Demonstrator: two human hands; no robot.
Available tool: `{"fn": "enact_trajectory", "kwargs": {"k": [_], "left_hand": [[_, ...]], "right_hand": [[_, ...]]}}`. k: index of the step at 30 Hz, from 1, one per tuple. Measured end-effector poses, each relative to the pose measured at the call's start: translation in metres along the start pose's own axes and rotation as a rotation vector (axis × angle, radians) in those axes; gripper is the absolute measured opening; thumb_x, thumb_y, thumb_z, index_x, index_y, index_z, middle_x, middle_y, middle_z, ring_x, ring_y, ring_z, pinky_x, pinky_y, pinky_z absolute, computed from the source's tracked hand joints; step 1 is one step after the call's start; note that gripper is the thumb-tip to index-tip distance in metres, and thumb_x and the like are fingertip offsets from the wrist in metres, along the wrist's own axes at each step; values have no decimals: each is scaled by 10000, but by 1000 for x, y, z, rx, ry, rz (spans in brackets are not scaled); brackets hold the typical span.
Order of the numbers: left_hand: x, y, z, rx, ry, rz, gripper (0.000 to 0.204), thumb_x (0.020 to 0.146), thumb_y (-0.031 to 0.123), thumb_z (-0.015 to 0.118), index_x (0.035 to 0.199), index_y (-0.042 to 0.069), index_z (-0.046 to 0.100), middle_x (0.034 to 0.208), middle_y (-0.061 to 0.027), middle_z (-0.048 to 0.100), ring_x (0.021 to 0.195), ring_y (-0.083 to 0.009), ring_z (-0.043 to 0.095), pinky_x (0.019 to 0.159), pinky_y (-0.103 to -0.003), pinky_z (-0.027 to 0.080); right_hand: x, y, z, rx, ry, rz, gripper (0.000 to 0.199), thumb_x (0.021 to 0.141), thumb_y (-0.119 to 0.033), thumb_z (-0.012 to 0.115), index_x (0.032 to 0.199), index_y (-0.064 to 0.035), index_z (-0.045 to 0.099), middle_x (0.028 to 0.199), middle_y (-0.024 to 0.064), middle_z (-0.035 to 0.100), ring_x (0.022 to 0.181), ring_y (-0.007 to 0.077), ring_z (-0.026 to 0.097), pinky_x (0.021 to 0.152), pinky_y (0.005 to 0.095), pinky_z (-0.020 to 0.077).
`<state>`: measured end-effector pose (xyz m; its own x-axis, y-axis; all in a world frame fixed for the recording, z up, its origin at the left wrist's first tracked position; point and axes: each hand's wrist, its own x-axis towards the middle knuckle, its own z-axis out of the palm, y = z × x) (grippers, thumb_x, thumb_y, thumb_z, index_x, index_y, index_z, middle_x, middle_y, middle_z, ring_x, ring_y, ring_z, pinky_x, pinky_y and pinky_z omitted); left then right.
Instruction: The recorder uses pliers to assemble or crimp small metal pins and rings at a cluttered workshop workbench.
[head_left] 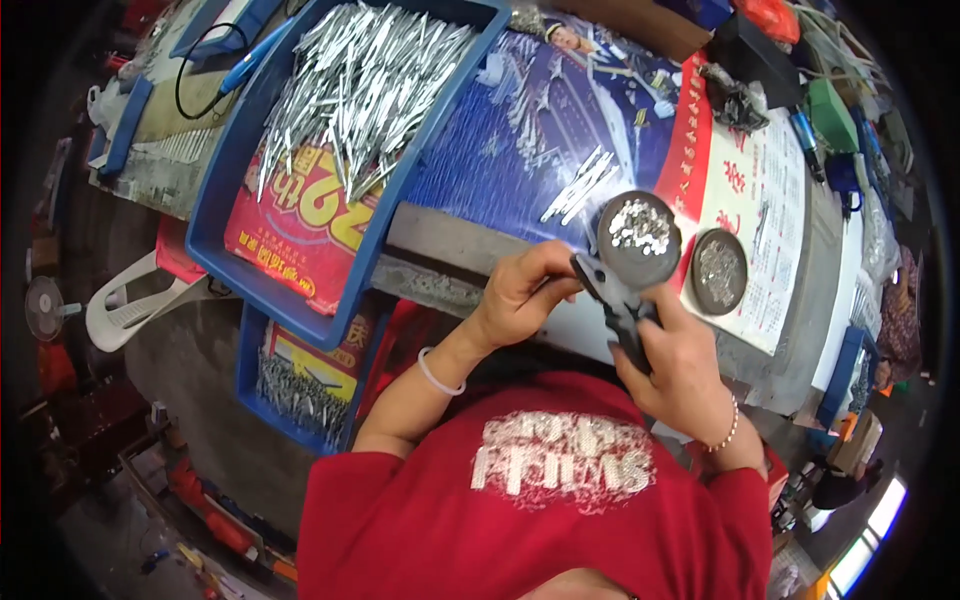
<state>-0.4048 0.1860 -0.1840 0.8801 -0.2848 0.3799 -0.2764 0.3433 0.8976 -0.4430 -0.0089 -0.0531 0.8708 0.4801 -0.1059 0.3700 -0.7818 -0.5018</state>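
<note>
My right hand [680, 365] is closed around the dark handles of a pair of pliers [613, 295], whose jaws point up and to the left. Close beside those jaws, my left hand [525, 295] is pinched shut; whatever is between its fingertips is too small to make out. Just beyond the pliers stands a round dark dish [668, 268] with small shiny silver pieces in it. To its right is a second round dish [738, 295] of small dull metal parts. Several thin silver rods [580, 185] lie on the table sheet behind my hands.
A large blue tray [372, 245] heaped with slim metal rods [370, 90] juts over the table's front edge at left. Below it sits another blue tray [250, 345] of metal pieces. A white-and-red stool [130, 310] stands further left. A green box [830, 115] is at the back right.
</note>
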Motion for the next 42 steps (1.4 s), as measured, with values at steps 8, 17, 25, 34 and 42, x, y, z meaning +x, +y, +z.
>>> {"fn": "enact_trajectory", "kwargs": {"k": [8,17,25,34,42], "left_hand": [[-16,26,8,-651,305,-397,132,1010,152,542,1066,35,566,973,-103,616,707,-138,577,659,-266,486],[-26,46,17,-651,279,-655,142,1017,174,534,1021,33,554,908,-66,612,595,-95,550,540,-216,439],[-28,53,23,-563,207,-725,139,1020,199,537,992,62,535,819,-5,562,583,-60,510,504,-183,380],[-28,56,24,-414,183,-731,142,1024,202,525,979,67,527,729,14,536,563,-38,486,479,-172,325],[-28,53,24,-346,169,-717,156,1018,203,542,960,60,520,702,13,536,566,-46,498,507,-183,376]], "right_hand": [[-24,5,6,126,64,83,207,715,-76,744,868,27,651,997,187,563,733,331,622,618,385,493],[-39,3,10,15,-71,18,350,656,-258,838,755,2,623,1044,210,545,771,367,611,643,431,511],[-46,6,9,-18,-91,10,390,639,-285,851,844,-13,662,1098,204,515,905,363,590,746,435,501],[-45,7,7,-37,-158,14,425,649,-295,845,929,-25,672,1085,189,491,985,357,546,753,433,494],[-43,7,9,-86,-199,33,403,678,-291,827,947,-29,679,1048,178,492,959,342,548,739,424,487]]}}
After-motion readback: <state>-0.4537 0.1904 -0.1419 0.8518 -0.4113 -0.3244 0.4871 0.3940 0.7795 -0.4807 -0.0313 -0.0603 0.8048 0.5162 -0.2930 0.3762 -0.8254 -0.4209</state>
